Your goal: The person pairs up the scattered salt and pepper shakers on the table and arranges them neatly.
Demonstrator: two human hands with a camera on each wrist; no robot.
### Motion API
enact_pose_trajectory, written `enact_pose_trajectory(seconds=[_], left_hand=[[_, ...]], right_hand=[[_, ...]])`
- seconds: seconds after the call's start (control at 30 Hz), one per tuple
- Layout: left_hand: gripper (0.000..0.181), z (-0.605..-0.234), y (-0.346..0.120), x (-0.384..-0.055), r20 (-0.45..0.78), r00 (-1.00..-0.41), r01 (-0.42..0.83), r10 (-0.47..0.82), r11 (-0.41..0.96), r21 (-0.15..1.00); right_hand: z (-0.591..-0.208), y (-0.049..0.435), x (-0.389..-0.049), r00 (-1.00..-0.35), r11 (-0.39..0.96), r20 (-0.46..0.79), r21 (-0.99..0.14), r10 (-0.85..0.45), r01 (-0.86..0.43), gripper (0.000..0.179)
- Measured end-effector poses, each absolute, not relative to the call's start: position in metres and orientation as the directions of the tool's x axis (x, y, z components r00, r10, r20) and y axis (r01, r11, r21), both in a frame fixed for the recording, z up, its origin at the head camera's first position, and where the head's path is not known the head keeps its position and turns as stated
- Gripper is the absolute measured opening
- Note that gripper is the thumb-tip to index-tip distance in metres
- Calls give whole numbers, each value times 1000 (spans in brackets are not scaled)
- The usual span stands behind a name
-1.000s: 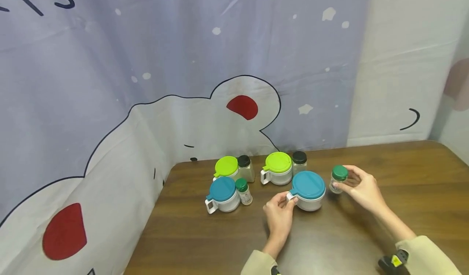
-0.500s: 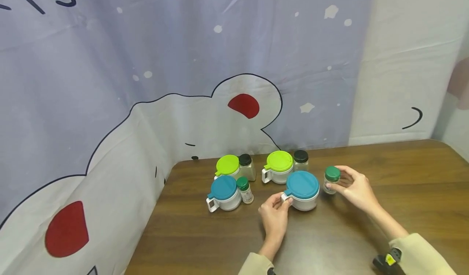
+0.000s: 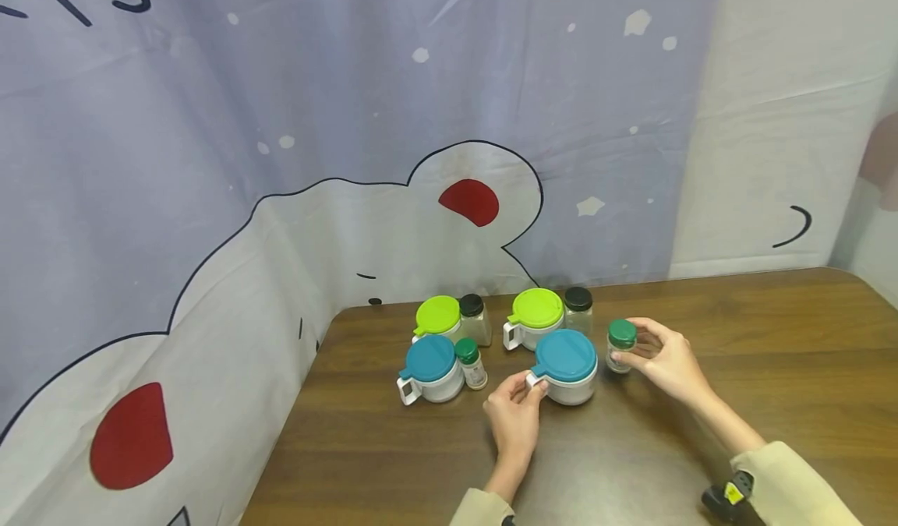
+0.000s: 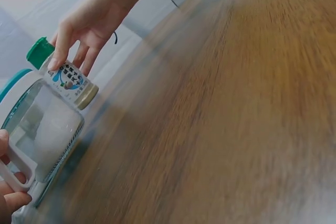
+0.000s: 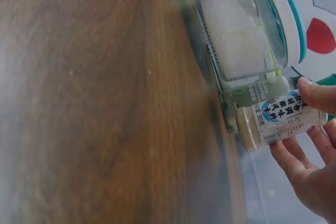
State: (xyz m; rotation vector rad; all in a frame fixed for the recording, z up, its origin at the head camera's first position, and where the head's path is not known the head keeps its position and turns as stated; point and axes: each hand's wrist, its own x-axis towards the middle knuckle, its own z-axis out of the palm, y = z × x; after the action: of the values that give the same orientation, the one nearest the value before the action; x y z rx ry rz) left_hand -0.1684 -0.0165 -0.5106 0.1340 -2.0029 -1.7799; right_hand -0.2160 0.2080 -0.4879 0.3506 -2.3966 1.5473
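My left hand (image 3: 514, 421) pinches the white handle of a seasoning jar (image 3: 565, 362) with a blue lid. In the left wrist view its clear glass body (image 4: 50, 124) shows white contents. To the right of it, my right hand (image 3: 669, 364) grips a small spice bottle (image 3: 620, 347) with a green cap between thumb and fingers. The right wrist view shows the bottle's printed label (image 5: 286, 116) and pale powder at its base. That bottle stands close beside the jar, upright in the head view.
Behind the held jar stand a lime-lidded jar (image 3: 536, 312) and a black-capped bottle (image 3: 578, 308). At left are another blue-lidded jar (image 3: 430, 362), a green-capped bottle (image 3: 471, 366), a lime-lidded jar (image 3: 436, 315) and a black-capped bottle (image 3: 475, 319). A printed curtain (image 3: 596, 121) borders the wooden table (image 3: 772, 339).
The held blue-lidded jar and green-capped spice bottle have both shifted left with the hands, nearer to the left group. The jar now overlaps the front of the right-hand lime-lidded jar.
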Motion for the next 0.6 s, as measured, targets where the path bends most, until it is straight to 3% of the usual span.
enact_pose_trajectory(seconds=[0.6], left_hand=[[17,-513,-37,-167,296,-867,250,-401,163,954]], right_hand=[[-482,188,-217,-936,382,341,-856,-89,-348,51]])
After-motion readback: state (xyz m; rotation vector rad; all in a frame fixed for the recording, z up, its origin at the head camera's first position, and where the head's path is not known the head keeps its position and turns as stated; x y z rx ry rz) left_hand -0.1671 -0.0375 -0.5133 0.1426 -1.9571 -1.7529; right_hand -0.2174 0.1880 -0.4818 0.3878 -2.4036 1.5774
